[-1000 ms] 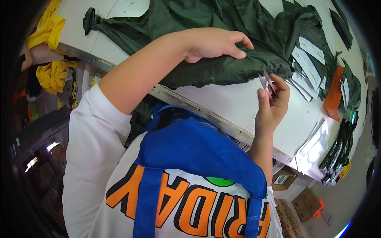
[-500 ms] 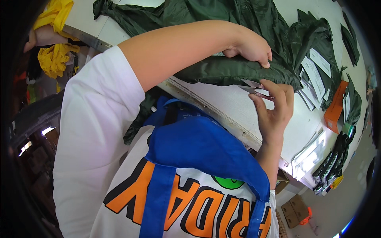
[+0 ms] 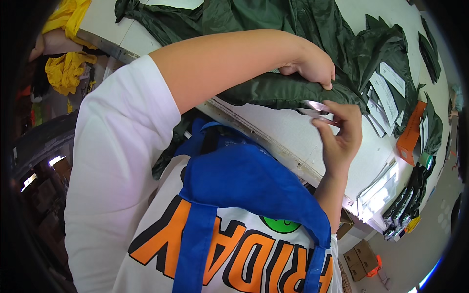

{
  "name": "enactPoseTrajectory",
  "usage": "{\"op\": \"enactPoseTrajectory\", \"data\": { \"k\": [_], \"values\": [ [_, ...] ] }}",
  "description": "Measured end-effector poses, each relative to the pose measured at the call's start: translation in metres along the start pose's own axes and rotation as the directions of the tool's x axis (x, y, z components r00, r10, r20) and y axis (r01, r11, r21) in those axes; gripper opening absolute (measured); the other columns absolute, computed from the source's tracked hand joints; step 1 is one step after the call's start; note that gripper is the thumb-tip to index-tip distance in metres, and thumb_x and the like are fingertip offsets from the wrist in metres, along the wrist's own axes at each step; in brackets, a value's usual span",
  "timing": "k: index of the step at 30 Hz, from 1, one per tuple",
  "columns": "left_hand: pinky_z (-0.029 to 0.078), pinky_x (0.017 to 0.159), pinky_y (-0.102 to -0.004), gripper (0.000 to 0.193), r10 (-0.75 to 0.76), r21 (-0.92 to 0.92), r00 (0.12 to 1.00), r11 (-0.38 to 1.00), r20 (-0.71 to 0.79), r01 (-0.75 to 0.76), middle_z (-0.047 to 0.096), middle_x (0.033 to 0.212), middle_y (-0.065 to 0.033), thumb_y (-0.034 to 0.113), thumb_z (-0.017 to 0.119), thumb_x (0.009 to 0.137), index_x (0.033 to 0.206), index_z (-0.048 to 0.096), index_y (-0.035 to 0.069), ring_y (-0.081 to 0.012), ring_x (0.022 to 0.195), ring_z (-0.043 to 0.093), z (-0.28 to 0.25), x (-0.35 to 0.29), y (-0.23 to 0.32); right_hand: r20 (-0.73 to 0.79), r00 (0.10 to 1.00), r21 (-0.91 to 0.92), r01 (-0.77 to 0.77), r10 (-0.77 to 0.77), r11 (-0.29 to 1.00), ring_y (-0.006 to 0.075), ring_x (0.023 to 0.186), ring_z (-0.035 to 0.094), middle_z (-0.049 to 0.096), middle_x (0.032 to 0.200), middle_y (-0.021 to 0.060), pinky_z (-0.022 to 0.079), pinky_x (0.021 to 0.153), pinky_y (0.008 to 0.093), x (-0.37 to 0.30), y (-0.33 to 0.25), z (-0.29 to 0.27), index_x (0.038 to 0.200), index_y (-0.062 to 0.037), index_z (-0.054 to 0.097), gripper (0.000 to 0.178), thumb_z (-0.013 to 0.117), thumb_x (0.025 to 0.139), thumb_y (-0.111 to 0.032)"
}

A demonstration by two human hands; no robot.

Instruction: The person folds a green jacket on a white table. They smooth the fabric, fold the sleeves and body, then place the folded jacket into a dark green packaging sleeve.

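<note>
1. The left hand (image 3: pixel 312 66) is curled into a loose fist on a folded edge of the dark green garment (image 3: pixel 293 29), fingers closed over the cloth and pinching the fold.
2. The right hand (image 3: pixel 339 134) is raised just below the left one, its fingers (image 3: pixel 347 110) pinched on a small clear plastic piece (image 3: pixel 317 108) (too glossy and small to tell more) that touches the underside of the green fold.
3. The dark green garment lies spread over the white bench (image 3: pixel 288 136), reaching from the far left corner across to the right side, with its folded hem hanging close to the near edge of the bench where both hands meet.
4. A metal strip (image 3: pixel 254 132) runs along that near edge of the bench, just under the garment.
5. Toward the right end of the bench, white tags (image 3: pixel 386 93) lie stacked on more green cloth, and an orange box (image 3: pixel 410 132) sits beside them.
6. Dark packets (image 3: pixel 405 205) hang or lie past the right corner of the bench.
7. A blue bag (image 3: pixel 244 180) with blue straps hangs against the person's white shirt (image 3: pixel 112 161), below the near edge.
8. Yellow cloth (image 3: pixel 63 68) lies off the left end of the bench, with another person's hand (image 3: pixel 51 41) on it.
</note>
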State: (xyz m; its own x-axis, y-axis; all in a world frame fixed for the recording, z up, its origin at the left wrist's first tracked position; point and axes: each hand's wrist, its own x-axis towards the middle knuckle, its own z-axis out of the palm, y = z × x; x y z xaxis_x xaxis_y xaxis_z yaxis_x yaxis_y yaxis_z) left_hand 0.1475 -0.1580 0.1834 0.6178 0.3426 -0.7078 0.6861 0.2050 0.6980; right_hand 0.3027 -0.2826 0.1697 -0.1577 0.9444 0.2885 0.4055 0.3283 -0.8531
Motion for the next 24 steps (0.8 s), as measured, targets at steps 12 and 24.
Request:
{"op": "enactPoseTrajectory", "data": {
  "k": [12, 24],
  "values": [
    [0.037, 0.101, -0.0431, 0.047, 0.729, 0.288, 0.453, 0.644, -0.513, -0.709, 0.051, 0.123, -0.0220, 0.012, 0.061, 0.080, 0.123, 0.044, 0.003, -0.0388, 0.120, 0.045, 0.120, 0.047, -0.042, -0.080, 0.774, -0.401, -0.602, 0.629, 0.690, 0.0158, 0.058, 0.060, 0.059, 0.063, 0.0096, 0.045, 0.057, 0.0313, -0.019, 0.058, -0.052, 0.097, -0.0002, 0.061, 0.035, 0.046, 0.098, -0.031],
    [0.025, 0.106, -0.0520, 0.093, -0.305, -0.457, -0.429, 0.833, -0.850, 0.312, 0.017, 0.149, -0.0146, 0.035, 0.077, 0.072, 0.143, 0.021, 0.013, -0.0394, 0.134, 0.021, -0.054, -0.140, -0.355, -0.435, 0.778, -0.693, -0.610, 0.453, 0.384, 0.0225, 0.069, 0.059, 0.062, 0.076, 0.0130, 0.047, 0.067, 0.0336, -0.086, 0.130, -0.155, 0.115, -0.0068, 0.059, 0.032, 0.047, 0.097, -0.030]
  ]
}}
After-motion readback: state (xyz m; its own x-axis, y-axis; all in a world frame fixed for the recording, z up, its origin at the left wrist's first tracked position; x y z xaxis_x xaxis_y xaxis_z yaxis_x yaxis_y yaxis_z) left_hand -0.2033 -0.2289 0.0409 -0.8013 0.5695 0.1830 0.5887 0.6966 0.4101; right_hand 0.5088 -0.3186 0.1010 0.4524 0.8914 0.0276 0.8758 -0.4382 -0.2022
